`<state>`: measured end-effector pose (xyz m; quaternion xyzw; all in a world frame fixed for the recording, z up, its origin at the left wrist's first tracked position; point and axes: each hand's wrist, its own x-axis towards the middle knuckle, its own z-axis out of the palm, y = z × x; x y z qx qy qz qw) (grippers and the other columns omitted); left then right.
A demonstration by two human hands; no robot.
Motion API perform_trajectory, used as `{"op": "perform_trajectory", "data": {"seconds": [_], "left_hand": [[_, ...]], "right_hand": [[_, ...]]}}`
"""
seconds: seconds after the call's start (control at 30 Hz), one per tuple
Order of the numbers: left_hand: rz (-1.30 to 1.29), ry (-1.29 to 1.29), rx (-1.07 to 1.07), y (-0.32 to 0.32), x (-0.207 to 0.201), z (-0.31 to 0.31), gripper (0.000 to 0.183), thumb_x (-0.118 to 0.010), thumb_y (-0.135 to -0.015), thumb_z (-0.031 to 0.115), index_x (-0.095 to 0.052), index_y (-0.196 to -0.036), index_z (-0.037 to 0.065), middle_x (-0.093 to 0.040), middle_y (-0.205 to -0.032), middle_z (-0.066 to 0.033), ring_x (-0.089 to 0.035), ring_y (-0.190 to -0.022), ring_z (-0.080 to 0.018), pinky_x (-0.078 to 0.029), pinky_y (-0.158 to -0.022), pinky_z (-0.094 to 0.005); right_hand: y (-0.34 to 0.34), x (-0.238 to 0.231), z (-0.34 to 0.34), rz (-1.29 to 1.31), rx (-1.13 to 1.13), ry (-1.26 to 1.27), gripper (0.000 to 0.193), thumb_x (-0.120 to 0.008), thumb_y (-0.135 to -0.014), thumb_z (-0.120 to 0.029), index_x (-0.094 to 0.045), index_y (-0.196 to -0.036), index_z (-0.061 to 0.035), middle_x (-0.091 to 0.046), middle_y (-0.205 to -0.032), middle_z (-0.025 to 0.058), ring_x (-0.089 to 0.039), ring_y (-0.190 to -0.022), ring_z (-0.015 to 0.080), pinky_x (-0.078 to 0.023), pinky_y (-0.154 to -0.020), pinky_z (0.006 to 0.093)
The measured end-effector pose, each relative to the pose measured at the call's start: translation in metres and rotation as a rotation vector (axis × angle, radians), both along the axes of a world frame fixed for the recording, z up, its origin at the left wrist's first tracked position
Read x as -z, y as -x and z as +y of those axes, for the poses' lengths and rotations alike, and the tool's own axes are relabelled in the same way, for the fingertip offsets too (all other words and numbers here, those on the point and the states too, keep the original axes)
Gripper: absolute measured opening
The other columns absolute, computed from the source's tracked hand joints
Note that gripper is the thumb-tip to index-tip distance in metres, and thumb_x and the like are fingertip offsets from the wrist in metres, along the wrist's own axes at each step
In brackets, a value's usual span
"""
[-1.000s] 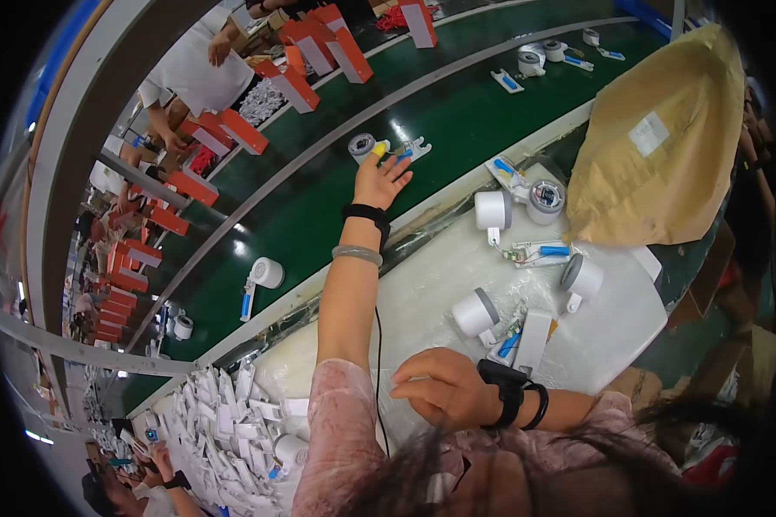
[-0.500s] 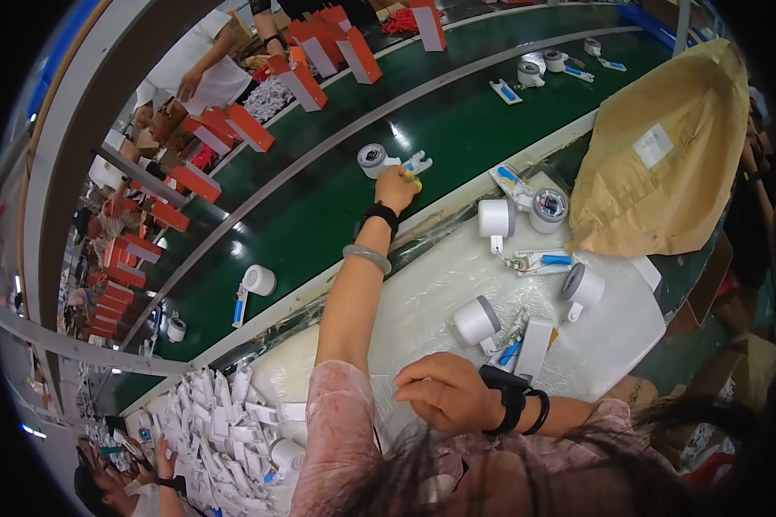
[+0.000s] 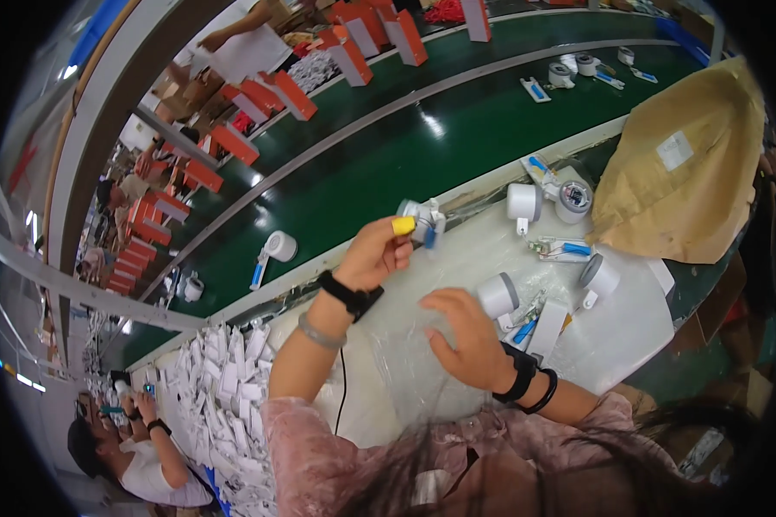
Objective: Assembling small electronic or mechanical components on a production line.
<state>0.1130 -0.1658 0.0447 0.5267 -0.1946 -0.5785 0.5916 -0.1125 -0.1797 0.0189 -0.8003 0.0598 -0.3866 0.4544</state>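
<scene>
My left hand [image 3: 371, 256], with a yellow finger cover, is closed on a white round-headed device [image 3: 416, 212] at the belt's near edge. A blue battery-like cylinder [image 3: 430, 236] hangs at the device's side; both are somewhat blurred. Over the plastic-covered table [image 3: 388, 353], my right hand [image 3: 467, 338] has its fingers apart and holds nothing. Just beyond its fingers lies another white cylinder-headed device [image 3: 498, 295], beside a white strip-shaped cover [image 3: 547, 331] and a blue cylinder. Several similar devices, some with wires and boards exposed, lie farther right, among them one with an open head [image 3: 572, 200].
A green conveyor belt [image 3: 345, 181] runs beyond the table and carries more devices [image 3: 280, 246]. Orange and white boxes [image 3: 347, 56] stand along its far side. At left is a heap of white plastic parts [image 3: 228, 379]; a brown paper bag [image 3: 681, 172] stands at right. A co-worker [image 3: 151, 457] sits lower left.
My left hand has drawn back from the belt toward me, bringing the device with it. My right hand has moved forward and its fingers have spread. The whole view has shifted slightly.
</scene>
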Motion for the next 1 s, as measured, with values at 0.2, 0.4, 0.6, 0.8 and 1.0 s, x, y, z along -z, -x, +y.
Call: {"op": "perform_trajectory", "data": {"seconds": [0.2,0.4,0.6,0.8,1.0], "left_hand": [[0.003,0.035,-0.063,0.075,0.012,0.095,0.020,-0.053,-0.099,0.025,-0.058,-0.102,0.006,-0.050,-0.073,-0.0004,-0.044,-0.055,-0.0065,-0.035,-0.048,-0.0229],[-0.252,0.139,-0.293,0.114,0.027,0.134,0.023,-0.053,-0.098,0.015,-0.061,-0.114,0.001,-0.058,-0.080,-0.0016,-0.055,-0.066,-0.0087,-0.045,-0.060,-0.0215],[-0.763,0.233,-0.480,0.103,0.048,0.150,0.018,-0.049,-0.097,0.003,-0.062,-0.107,-0.003,-0.058,-0.087,-0.0050,-0.054,-0.071,-0.0092,-0.045,-0.064,-0.0216],[-1.644,0.489,-0.643,0.100,0.040,0.152,0.021,-0.061,-0.082,0.004,-0.062,-0.102,0.002,-0.059,-0.086,-0.0129,-0.058,-0.070,-0.0285,-0.048,-0.066,-0.0355],[-1.637,0.521,-0.584,0.154,0.063,0.157,0.034,-0.061,-0.086,0.016,-0.057,-0.116,0.002,-0.055,-0.111,-0.0162,-0.057,-0.094,-0.0347,-0.048,-0.083,-0.0435]], "right_hand": [[-0.005,0.006,0.008,0.047,0.005,-0.099,0.038,-0.063,-0.087,-0.008,-0.050,-0.122,0.0017,-0.053,-0.115,0.0202,-0.054,-0.106,0.0337,-0.044,-0.092,0.0367],[-0.008,0.011,0.015,0.208,-0.138,-0.100,0.037,-0.062,-0.090,-0.012,-0.053,-0.124,-0.0006,-0.062,-0.109,0.0173,-0.060,-0.094,0.0300,-0.047,-0.085,0.0357],[-0.004,0.003,0.021,0.291,-0.151,0.069,0.034,-0.065,-0.087,-0.010,-0.059,-0.120,-0.0045,-0.066,-0.100,0.0112,-0.062,-0.085,0.0275,-0.046,-0.075,0.0362],[-0.005,0.014,0.031,0.187,-0.385,0.120,0.029,-0.068,-0.081,-0.008,-0.062,-0.109,-0.0070,-0.067,-0.092,0.0119,-0.062,-0.079,0.0312,-0.046,-0.073,0.0401],[-0.006,0.014,0.028,0.269,-0.445,0.140,0.011,-0.060,-0.081,-0.009,-0.061,-0.091,-0.0056,-0.061,-0.078,0.0153,-0.059,-0.073,0.0384,-0.045,-0.062,0.0463]]}}
